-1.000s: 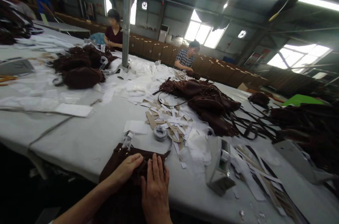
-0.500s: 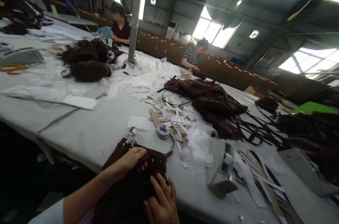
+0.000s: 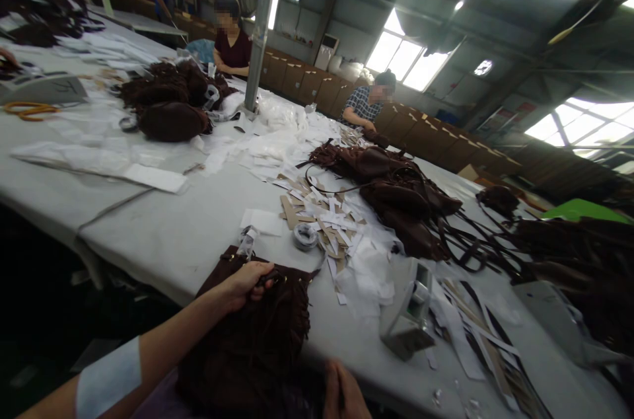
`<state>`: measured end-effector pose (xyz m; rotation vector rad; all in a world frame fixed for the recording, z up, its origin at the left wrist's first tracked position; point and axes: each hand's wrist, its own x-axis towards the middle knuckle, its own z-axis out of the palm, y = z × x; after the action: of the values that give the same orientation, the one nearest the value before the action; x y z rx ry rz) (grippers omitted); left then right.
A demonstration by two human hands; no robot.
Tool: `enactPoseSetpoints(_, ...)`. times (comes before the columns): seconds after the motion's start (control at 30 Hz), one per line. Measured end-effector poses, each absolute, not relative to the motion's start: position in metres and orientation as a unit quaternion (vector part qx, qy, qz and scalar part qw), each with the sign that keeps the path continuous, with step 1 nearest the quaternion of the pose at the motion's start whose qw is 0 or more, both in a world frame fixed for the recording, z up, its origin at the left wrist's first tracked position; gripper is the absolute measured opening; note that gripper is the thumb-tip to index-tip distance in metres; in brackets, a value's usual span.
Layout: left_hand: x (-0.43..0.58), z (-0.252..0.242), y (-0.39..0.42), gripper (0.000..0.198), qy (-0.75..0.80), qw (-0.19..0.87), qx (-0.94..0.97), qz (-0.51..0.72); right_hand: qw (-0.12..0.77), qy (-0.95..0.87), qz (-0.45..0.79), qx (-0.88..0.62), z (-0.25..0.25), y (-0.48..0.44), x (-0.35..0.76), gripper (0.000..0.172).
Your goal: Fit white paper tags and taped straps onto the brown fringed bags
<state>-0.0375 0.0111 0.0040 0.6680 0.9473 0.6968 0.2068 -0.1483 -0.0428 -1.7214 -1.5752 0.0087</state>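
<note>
A dark brown fringed bag (image 3: 238, 353) hangs over the near edge of the table, its upper part against the tabletop. My left hand (image 3: 251, 283) is closed on a dark cord or strap at the bag's top; the fingers partly hide it. A clear-wrapped piece of hardware (image 3: 246, 242) sticks up from the bag's upper left corner. Low in the view, right of the bag and apart from it, is my right hand (image 3: 345, 392). Its fingers look extended and close together, with nothing seen in them; the frame's bottom edge cuts it off.
Beyond the bag lie a tape roll (image 3: 305, 236) and scattered paper strips (image 3: 327, 217). A grey tape dispenser (image 3: 409, 313) stands to the right. Brown bags (image 3: 396, 188) are heaped behind. Scissors (image 3: 32, 111) lie far left. A metal post (image 3: 261, 29) rises from the table; co-workers stand beyond.
My right hand has moved off the bag's front, down and to the right. My left hand keeps its hold at the top. The bag's fringe now shows more.
</note>
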Motion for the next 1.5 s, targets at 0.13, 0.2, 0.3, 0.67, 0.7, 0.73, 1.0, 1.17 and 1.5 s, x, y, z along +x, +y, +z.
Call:
enactPoseSetpoints(0.13, -0.039, 0.004, 0.009, 0.039, 0.435, 0.779, 0.31, 0.329, 0.385, -0.643, 0.098, -0.655, -0.015, -0.139, 0.168, 0.035)
enactPoseSetpoints(0.2, -0.04, 0.004, 0.007, 0.039, 0.432, 0.777, 0.314, 0.333, 0.381, -0.663, 0.087, -0.639, -0.003, -0.132, 0.149, 0.033)
enactPoseSetpoints(0.3, -0.04, 0.005, 0.005, 0.038, 0.428, 0.772, 0.324, 0.34, 0.363, -0.684, 0.043, -0.631, 0.008, -0.121, 0.12, 0.032)
enactPoseSetpoints(0.67, -0.046, 0.015, -0.004, 0.038, 0.475, 0.686, 0.416, 0.361, 0.458, -0.389, 0.52, -0.607, 0.024, -0.095, 0.123, 0.038)
enactPoseSetpoints(0.7, -0.047, 0.019, -0.007, 0.034, 0.486, 0.661, 0.432, 0.374, 0.471, -0.339, 0.562, -0.589, 0.027, -0.096, 0.128, 0.039)
enactPoseSetpoints(0.73, -0.049, 0.025, -0.01, 0.032, 0.5, 0.618, 0.463, 0.392, 0.482, -0.305, 0.584, -0.577, 0.03, -0.097, 0.132, 0.041)
enactPoseSetpoints(1.0, -0.028, 0.082, -0.022, 0.029, 0.254, 0.443, 0.809, 0.292, 0.515, -0.286, 0.611, -0.529, 0.047, -0.087, 0.137, 0.035)
enactPoseSetpoints(1.17, -0.01, 0.07, 0.0, 0.022, 0.333, 0.547, 0.711, 0.29, 0.561, -0.233, 0.599, -0.521, 0.048, -0.077, 0.147, 0.034)
enactPoseSetpoints(1.5, -0.007, 0.043, 0.018, 0.038, 0.426, 0.598, 0.611, 0.296, 0.665, -0.066, 0.574, -0.472, 0.035, -0.088, 0.178, 0.03)
